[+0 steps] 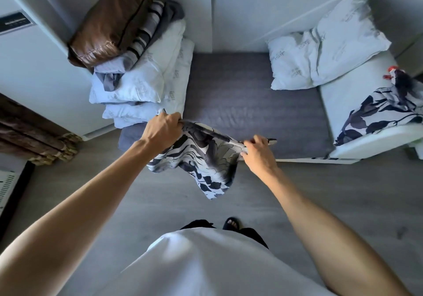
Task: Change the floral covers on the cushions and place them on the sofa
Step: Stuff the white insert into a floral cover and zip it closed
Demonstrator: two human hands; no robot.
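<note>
Both sets of fingers are curled tight on cloth: the left hand (163,127) bunches one upper corner of the floral cover (201,156) in a closed fist, and the right hand (258,152) pinches the other end of the same top edge between thumb and bent fingers. Stretched between the two grips, that edge runs left to right, a little higher at the left, while the rest of the cover hangs limp below it, over the floor just in front of the sofa (247,103). It looks empty, with no cushion inside, though which edge is the open one I cannot tell. Whatever gets stuffed into it lies beyond the hands on the far side: the stack of bare white cushions (142,82) is just past the left fist, clearly the nearer reach for that hand, and two more white cushions (320,50) sit well off to the far right. A second floral cover (384,110) is draped over the sofa's right arm, and a brown cushion (112,21) tops the folded striped and grey bedding on the left stack.
</note>
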